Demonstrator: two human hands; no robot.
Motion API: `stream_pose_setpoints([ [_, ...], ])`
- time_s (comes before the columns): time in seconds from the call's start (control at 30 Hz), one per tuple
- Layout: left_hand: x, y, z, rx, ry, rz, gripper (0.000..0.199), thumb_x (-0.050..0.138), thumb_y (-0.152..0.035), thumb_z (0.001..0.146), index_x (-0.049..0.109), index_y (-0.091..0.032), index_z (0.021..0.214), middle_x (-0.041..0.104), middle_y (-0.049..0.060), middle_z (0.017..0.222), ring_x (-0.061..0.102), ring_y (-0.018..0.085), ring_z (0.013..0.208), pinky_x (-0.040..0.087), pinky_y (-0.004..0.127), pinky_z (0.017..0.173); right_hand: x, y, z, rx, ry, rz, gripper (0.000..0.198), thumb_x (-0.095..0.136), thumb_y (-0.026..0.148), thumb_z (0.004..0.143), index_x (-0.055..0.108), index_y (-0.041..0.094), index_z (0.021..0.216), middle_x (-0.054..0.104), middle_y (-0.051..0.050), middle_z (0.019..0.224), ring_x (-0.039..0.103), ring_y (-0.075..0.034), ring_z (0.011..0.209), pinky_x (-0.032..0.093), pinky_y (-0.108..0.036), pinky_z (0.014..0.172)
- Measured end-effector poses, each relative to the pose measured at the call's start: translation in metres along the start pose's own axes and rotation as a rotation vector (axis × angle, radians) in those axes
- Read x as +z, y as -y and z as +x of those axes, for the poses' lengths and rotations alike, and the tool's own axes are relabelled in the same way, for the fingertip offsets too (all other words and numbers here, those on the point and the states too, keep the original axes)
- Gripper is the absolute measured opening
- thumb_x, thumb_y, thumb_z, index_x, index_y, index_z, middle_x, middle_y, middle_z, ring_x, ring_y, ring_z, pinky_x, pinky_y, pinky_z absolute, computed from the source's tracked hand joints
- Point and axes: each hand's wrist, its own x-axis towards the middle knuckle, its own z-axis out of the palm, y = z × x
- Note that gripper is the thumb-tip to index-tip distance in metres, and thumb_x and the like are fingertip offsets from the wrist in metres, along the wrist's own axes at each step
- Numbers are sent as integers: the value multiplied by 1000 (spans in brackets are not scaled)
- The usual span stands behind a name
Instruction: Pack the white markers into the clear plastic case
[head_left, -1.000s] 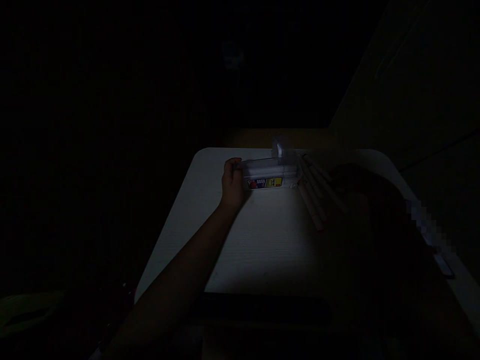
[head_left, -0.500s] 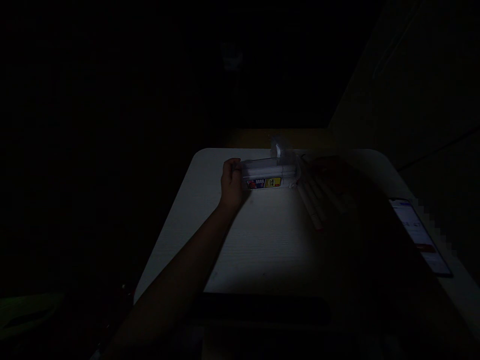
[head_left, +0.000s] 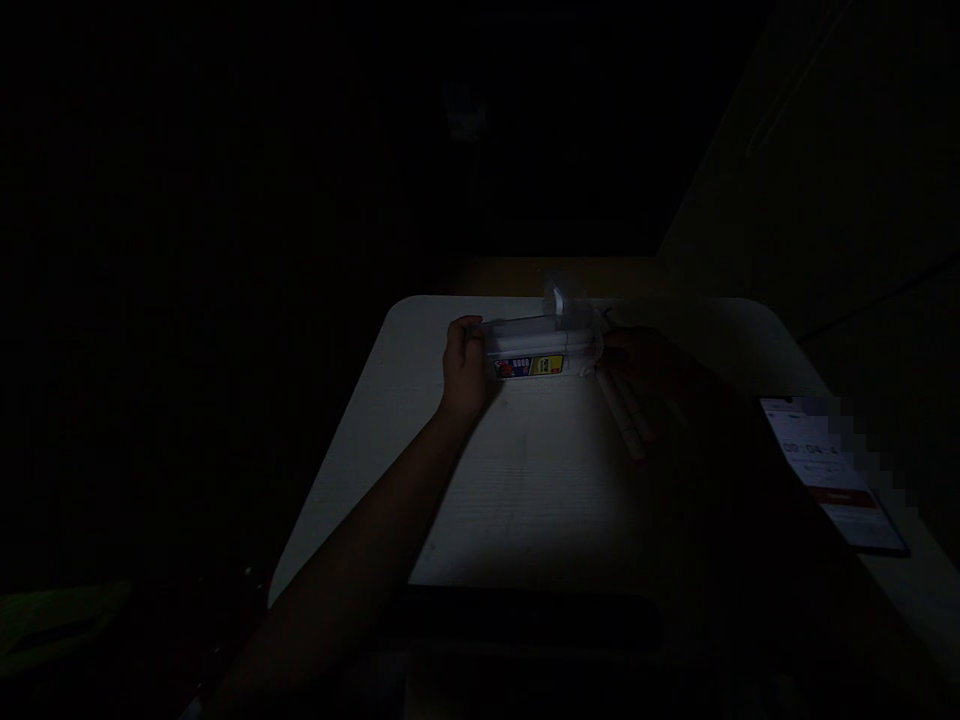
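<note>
My left hand (head_left: 465,365) grips the left end of a clear plastic pen case (head_left: 525,340) lying sideways on the table. White-barrelled markers show through its wall, and a colourful label is on its front. Its clear flap lid (head_left: 564,298) stands raised near the right end. My right hand (head_left: 637,355), in deep shadow, has its fingers drawn together at the case's right end. What they hold, if anything, is too dark to make out. Below that hand, loose markers (head_left: 624,415) lie slantwise on the table.
The white table (head_left: 517,480) has rounded far corners. A lit phone (head_left: 832,480) lies at its right side, partly behind my right forearm. Darkness hides most of the surroundings. Something green (head_left: 64,615) shows at lower left.
My right hand has come left from above the loose markers to the case's right end. Fewer loose markers are visible now. My left hand and the case have hardly moved.
</note>
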Motion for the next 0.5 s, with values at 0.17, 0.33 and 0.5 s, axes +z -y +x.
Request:
stream_pose_setpoints([
  [0.17,0,0,0,-21,2,-20,17,46,-31,83,54,-23,96,55,1,85,50,14,73,42,25,63,-5,12,-4,8,79,-95,25,54,25,85,68,4,86,67,-4,91,61,-7,94,43,-18,88],
  [0.33,1,-3,-1,-25,8,-23,15,46,-31,83,54,-24,94,54,0,82,49,14,71,41,25,63,-10,21,-16,3,111,-135,40,31,31,97,61,6,100,61,-5,97,59,-11,98,49,-29,87],
  [0.5,2,-5,-1,5,-3,-9,14,48,-29,83,55,-23,93,56,0,86,51,13,75,42,24,66,-12,22,-21,-8,115,-137,44,25,34,97,60,7,104,59,-5,99,58,-12,99,50,-29,87],
])
